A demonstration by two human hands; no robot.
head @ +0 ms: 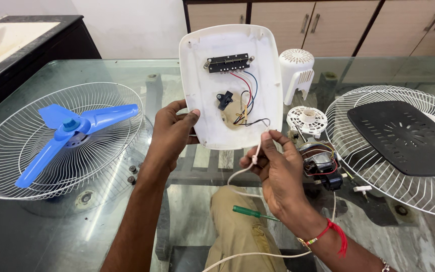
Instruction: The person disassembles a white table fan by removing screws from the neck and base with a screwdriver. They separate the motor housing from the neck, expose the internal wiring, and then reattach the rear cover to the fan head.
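My left hand (173,130) grips the left edge of a white plastic fan base cover (263,75), held upright above the glass table with its inner side facing me. Inside it sit a black switch block (228,63), a small black part (224,99) and red, blue and black wires (247,95). My right hand (274,166) pinches a white power cord (240,174) just below the cover's lower right corner. The cord loops down past my knee toward the bottom of the view.
On the glass table (117,70) a wire fan guard (21,171) at left holds a blue fan blade (76,132). At right lie a second guard (378,166) with a black plate (409,136), a fan motor (320,163), a white motor housing (296,68) and a round white disc (306,121). A green-handled screwdriver (250,212) rests on my lap.
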